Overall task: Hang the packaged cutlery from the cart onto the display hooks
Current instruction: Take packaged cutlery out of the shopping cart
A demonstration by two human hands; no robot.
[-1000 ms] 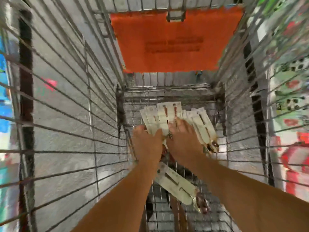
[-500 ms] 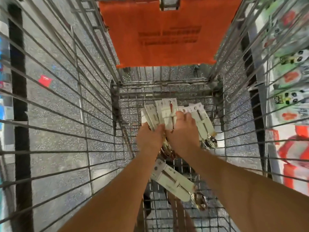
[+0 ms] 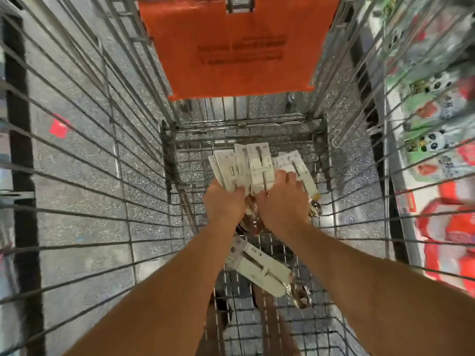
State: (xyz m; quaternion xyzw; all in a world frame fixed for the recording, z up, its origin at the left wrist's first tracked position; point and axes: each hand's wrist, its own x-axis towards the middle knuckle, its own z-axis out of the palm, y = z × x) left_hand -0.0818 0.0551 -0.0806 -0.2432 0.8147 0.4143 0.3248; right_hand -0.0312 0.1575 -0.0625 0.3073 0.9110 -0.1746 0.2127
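Both my arms reach down into a deep wire cart (image 3: pixel 164 160). At its bottom, a fanned bunch of white carded cutlery packs (image 3: pixel 253 164) stands up between my hands. My left hand (image 3: pixel 224 201) grips the bunch from the left side. My right hand (image 3: pixel 282 199) curls over the packs on the right, fingers on top of the cards. Metal spoon ends (image 3: pixel 314 209) poke out past my right hand. One more cutlery pack (image 3: pixel 259 268) lies flat on the cart floor, between my forearms.
An orange plastic flap (image 3: pixel 239 47) hangs at the cart's far end. Wire walls close in on left and right. Through the right wall I see a shelf of colourful panda-print packaged goods (image 3: pixel 431 140). Speckled grey floor shows beneath.
The bunch of packs has been gathered tighter and lifted a little between my hands. My view has tipped slightly down into the cart.
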